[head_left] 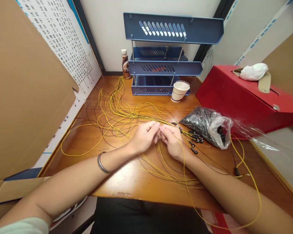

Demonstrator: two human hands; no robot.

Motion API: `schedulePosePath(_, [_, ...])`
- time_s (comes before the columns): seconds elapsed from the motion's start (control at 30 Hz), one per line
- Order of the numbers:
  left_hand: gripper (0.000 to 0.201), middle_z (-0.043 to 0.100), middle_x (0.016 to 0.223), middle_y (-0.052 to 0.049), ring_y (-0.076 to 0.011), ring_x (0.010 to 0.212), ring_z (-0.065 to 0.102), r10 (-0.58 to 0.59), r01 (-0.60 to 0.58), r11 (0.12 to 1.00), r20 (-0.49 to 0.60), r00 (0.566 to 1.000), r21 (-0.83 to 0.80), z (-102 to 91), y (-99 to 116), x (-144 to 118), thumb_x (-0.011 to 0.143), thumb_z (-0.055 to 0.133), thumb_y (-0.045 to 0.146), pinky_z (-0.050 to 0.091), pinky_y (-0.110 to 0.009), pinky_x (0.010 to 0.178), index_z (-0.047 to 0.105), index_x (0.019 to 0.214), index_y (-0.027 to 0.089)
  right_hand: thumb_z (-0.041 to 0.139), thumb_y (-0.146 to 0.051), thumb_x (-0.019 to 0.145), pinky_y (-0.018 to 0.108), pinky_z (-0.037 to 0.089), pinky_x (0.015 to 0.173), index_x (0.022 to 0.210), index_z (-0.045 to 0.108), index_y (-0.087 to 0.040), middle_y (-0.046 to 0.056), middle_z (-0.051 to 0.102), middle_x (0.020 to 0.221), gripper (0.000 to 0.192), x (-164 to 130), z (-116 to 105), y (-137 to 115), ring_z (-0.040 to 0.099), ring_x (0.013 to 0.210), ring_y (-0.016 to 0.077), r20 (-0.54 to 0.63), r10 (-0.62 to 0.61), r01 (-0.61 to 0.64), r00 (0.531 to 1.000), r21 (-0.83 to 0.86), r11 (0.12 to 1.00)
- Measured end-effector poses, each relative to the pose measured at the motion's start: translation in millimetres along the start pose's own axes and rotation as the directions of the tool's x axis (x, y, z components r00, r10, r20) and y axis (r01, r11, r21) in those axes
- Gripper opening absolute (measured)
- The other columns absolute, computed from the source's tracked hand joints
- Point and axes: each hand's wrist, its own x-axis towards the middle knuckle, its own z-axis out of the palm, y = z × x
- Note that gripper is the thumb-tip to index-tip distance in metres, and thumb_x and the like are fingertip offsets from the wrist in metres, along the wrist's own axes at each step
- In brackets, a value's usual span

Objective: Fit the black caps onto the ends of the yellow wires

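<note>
My left hand [146, 136] and my right hand [171, 139] meet over the middle of the wooden table, thumbs and fingertips pinched together. Thin wire runs into both pinches, and strands hang below the fingers; the exact spot gripped is hidden. Behind my hands a tangled bundle of yellow and dark wires [117, 107] spreads to the left. Several black connectors [196, 136] on wire ends lie just right of my right hand. One yellow wire [255, 182] loops over my right forearm and past the table edge, near a loose black connector [236, 171].
A plastic bag of black parts [202, 122] lies open on the right, by a red box [234, 97]. A paper cup [180, 91], a blue tray rack [164, 68] and a drink bottle [125, 65] stand at the back. Cardboard [26, 97] borders the left.
</note>
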Motion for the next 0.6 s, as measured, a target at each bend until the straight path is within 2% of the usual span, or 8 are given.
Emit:
schedulePosePath(0.23, [0.049, 0.053, 0.051, 0.003, -0.0086, 0.049, 0.049, -0.002, 0.002, 1.0, -0.013, 1.0, -0.019, -0.7, -2.7, -0.1, 0.1, 0.05, 0.049, 0.041, -0.024, 0.057, 0.053, 0.063, 0.017, 0.058, -0.038, 0.088, 0.028, 0.027, 0.051, 0.052, 0.042, -0.022, -0.005, 0.038, 0.052, 0.043, 3.0, 2.4, -0.6, 0.032, 0.048, 0.0094, -0.042, 0.039, -0.035, 0.998, 0.109, 0.993])
schedulePosePath(0.47, [0.049, 0.056, 0.05, 0.002, -0.0089, 0.047, 0.05, -0.02, 0.02, 1.0, 0.004, 1.0, -0.012, -1.0, 1.0, 0.5, 0.097, 0.053, 0.052, 0.04, -0.023, 0.053, 0.058, 0.065, 0.016, 0.065, -0.046, 0.085, 0.026, 0.026, 0.049, 0.052, 0.042, -0.021, -0.005, 0.037, 0.052, 0.048, 2.4, 2.4, 0.1, 0.031, 0.05, 0.0093, -0.05, 0.102, -0.09, 0.994, 0.197, 0.976])
schedulePosePath(0.6, [0.048, 0.058, 0.051, 0.001, -0.0089, 0.047, 0.05, -0.052, 0.052, 0.999, -0.005, 0.999, -0.007, -1.1, 2.0, 0.4, 0.096, 0.055, 0.052, 0.04, -0.023, 0.053, 0.058, 0.065, 0.016, 0.065, -0.047, 0.086, 0.027, 0.026, 0.049, 0.053, 0.043, -0.021, -0.005, 0.037, 0.053, 0.048, 2.2, 2.9, -1.7, 0.031, 0.05, 0.0094, -0.056, 0.104, -0.091, 0.993, 0.198, 0.976])
